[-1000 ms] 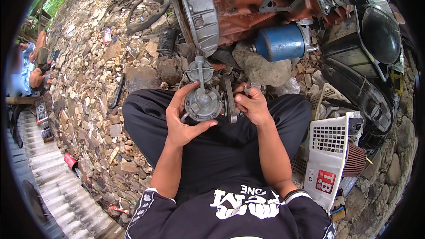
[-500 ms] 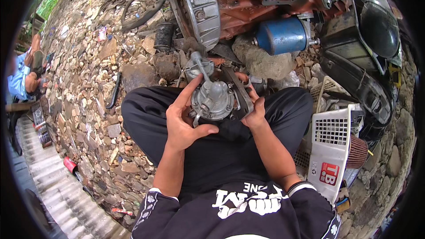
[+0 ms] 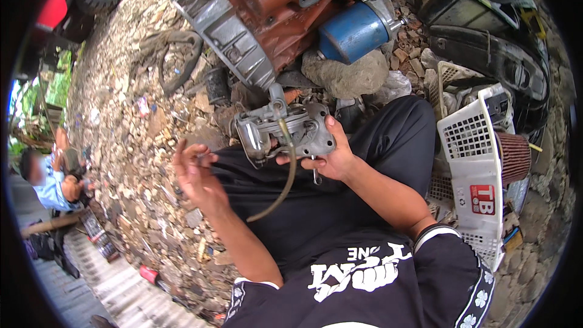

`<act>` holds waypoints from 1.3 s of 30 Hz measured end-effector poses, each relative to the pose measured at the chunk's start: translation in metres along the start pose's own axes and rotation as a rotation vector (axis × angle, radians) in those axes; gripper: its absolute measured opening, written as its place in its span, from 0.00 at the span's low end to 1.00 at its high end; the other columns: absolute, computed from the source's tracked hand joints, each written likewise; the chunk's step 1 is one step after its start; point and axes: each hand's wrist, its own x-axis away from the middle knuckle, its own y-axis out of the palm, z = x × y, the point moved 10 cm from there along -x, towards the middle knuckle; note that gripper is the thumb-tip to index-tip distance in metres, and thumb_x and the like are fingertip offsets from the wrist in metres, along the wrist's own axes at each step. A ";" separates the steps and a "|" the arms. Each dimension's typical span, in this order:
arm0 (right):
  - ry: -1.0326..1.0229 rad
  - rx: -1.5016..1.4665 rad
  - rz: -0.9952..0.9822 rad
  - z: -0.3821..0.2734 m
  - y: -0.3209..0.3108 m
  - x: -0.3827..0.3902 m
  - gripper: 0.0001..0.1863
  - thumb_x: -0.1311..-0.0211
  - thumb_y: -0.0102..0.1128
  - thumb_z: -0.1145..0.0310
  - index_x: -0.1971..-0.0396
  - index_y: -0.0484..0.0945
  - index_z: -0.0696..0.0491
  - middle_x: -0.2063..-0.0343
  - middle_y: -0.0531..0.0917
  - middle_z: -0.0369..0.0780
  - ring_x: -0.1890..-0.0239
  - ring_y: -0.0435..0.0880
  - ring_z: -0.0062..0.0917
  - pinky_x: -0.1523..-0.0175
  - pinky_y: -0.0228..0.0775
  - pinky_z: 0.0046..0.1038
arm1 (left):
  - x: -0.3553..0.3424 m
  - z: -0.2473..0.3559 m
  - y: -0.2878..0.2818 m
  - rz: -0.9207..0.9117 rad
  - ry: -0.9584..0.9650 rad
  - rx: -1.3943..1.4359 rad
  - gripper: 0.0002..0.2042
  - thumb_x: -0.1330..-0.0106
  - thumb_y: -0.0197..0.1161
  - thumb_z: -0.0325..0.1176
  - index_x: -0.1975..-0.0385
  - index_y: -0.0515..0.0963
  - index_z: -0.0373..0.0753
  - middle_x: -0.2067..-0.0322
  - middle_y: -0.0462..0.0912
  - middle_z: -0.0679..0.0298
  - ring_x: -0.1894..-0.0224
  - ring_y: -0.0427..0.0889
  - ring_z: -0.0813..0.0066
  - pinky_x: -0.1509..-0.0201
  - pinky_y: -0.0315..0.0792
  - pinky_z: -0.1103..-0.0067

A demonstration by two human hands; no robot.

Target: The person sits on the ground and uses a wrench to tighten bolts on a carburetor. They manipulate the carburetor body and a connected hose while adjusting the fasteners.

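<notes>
My right hand point(image 3: 336, 159) grips a silver metal fuel pump point(image 3: 282, 126) by its flat flange with bolt holes, thumb on top and fingers beneath. The pump is tilted over my lap, and a thin tan hose point(image 3: 290, 173) curves down from it toward my left forearm. Below my right fingers a small metal piece with a round end point(image 3: 317, 177) sticks out; its kind is unclear. My left hand point(image 3: 199, 176) is off the pump to its left, palm turned up, fingers apart and slightly curled, with nothing visible in it.
Ahead stand a red-brown engine block point(image 3: 267, 12) and a blue filter canister point(image 3: 355, 31) above a large rock point(image 3: 346, 73). On the right are a white plastic crate point(image 3: 467, 140) and a pleated filter point(image 3: 513, 155). Another person point(image 3: 54, 188) sits far left beyond the stony ground.
My left hand has let go of the pump and moved left. The pump has been turned in my right hand, so its flange and hose now show. The view has swung left.
</notes>
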 end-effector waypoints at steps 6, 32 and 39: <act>0.098 -0.310 -0.118 0.008 0.008 0.002 0.53 0.40 0.40 0.19 0.29 0.62 0.49 0.41 0.78 0.55 0.47 0.82 0.60 0.82 0.50 0.14 | 0.041 -0.058 0.067 -0.507 -0.284 0.166 0.54 0.51 0.75 0.43 0.24 0.50 0.34 0.31 0.65 0.54 0.29 0.66 0.59 0.26 0.60 0.64; 0.133 0.939 0.156 -0.050 -0.002 0.020 0.14 0.25 0.51 0.74 0.47 0.80 0.64 0.78 0.73 0.34 0.79 0.73 0.15 0.74 0.66 0.20 | 0.065 -0.125 0.013 0.143 -0.407 0.604 0.26 0.23 0.54 0.47 0.35 0.68 0.34 0.39 0.76 0.52 0.36 0.75 0.52 0.31 0.72 0.58; 0.053 1.401 0.264 -0.066 0.038 0.025 0.12 0.30 0.64 0.66 0.56 0.86 0.60 0.76 0.86 0.38 0.80 0.82 0.18 0.75 0.72 0.22 | 0.063 -0.131 0.026 -0.010 -0.339 0.531 0.26 0.21 0.50 0.48 0.35 0.67 0.34 0.40 0.77 0.51 0.38 0.77 0.54 0.32 0.72 0.58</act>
